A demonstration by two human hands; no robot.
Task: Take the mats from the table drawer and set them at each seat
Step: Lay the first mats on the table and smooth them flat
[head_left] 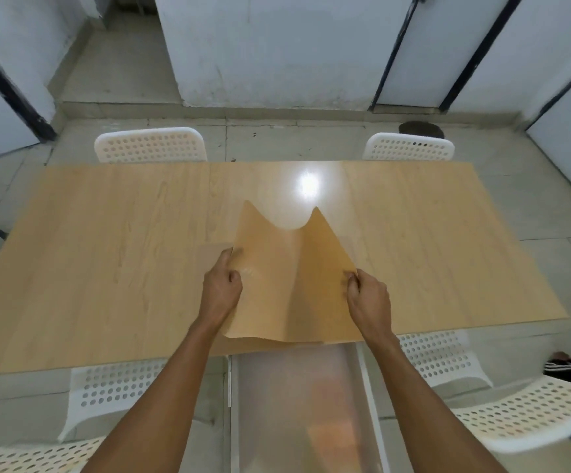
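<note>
Wooden table [106, 268], open drawer [294, 404] at 6 o'clock. Left hand [221, 288] and right hand [367, 297] pinch a sagging mat [290, 278]; risk: the limp sheet could fold or slip.

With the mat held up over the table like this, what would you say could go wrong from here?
1. The mat sags in the middle between the left hand and right hand, so it may land creased rather than flat.
2. The drawer stands open at the person's side of the table; they might bump it when moving to a seat.
</note>
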